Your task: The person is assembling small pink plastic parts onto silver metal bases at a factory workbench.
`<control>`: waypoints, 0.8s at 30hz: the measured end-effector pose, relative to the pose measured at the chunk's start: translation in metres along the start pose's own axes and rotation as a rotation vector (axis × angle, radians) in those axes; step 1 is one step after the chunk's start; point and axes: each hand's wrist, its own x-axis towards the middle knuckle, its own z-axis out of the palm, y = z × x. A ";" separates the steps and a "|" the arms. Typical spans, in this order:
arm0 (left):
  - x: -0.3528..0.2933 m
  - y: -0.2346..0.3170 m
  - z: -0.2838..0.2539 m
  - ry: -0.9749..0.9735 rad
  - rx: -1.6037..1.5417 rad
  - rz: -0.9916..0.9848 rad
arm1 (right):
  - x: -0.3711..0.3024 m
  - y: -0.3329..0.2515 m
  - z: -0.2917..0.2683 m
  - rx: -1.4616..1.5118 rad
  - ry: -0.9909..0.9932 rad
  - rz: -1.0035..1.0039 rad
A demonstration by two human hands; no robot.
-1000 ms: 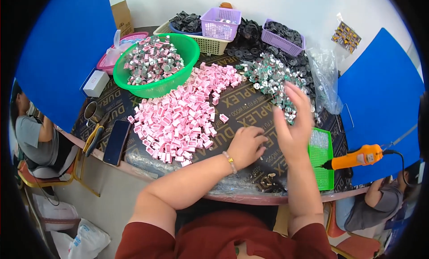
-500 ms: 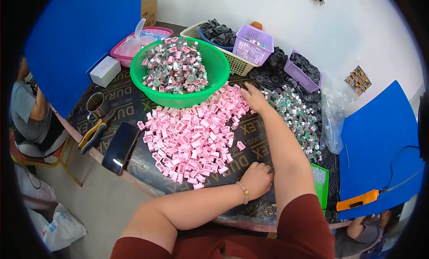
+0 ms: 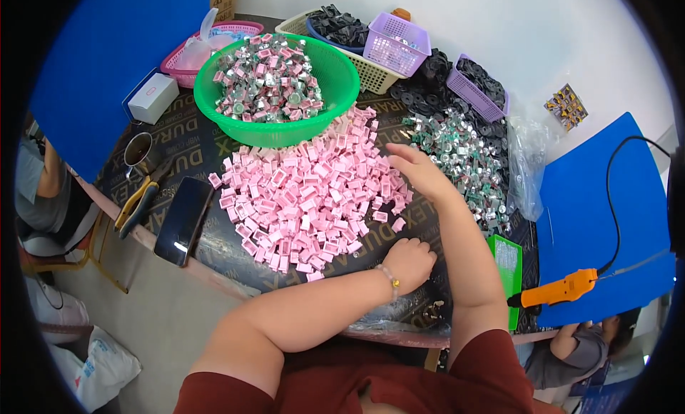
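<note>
A broad heap of small pink plastic housings lies in the middle of the dark table. At the heap's right edge is my right hand, its fingers stretched out over the strip between the pink pieces and a pile of silver and green small parts; nothing shows in its grasp. Closer to me, my left hand rests on the table with its fingers curled under, so what they hold, if anything, is hidden. Behind the heap stands a green basket filled with pink-and-silver pieces.
Purple baskets and black rubbery parts line the back. At left lie a phone, pliers, a metal cup and a white box. An orange electric screwdriver hangs at right beside a green tray.
My right hand has moved back toward me along the heap's right edge, and pink pieces there now lie nearer. My left hand stays put. The whole view has shifted slightly.
</note>
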 end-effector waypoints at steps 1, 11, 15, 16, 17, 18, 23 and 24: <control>0.000 0.001 0.000 -0.022 -0.005 0.007 | -0.007 -0.002 -0.006 -0.117 0.034 0.046; -0.005 0.016 0.000 -0.123 -0.063 0.183 | -0.067 0.013 0.014 -0.411 -0.124 -0.192; -0.005 0.012 -0.004 -0.079 -0.063 0.132 | -0.094 0.008 0.003 -0.268 -0.136 -0.128; -0.003 0.012 -0.007 -0.063 -0.051 0.119 | -0.099 0.010 -0.003 -0.254 -0.065 -0.099; -0.001 0.012 -0.010 -0.009 -0.060 0.094 | -0.103 0.017 -0.006 -0.256 0.029 -0.102; 0.000 0.011 -0.014 0.072 -0.025 0.064 | -0.108 0.022 -0.009 -0.273 0.079 -0.115; 0.013 -0.013 -0.035 0.385 0.252 -0.089 | -0.127 0.044 0.004 -0.178 0.193 -0.137; 0.014 -0.018 -0.038 0.362 0.283 -0.117 | -0.129 0.043 0.010 -0.157 0.197 -0.089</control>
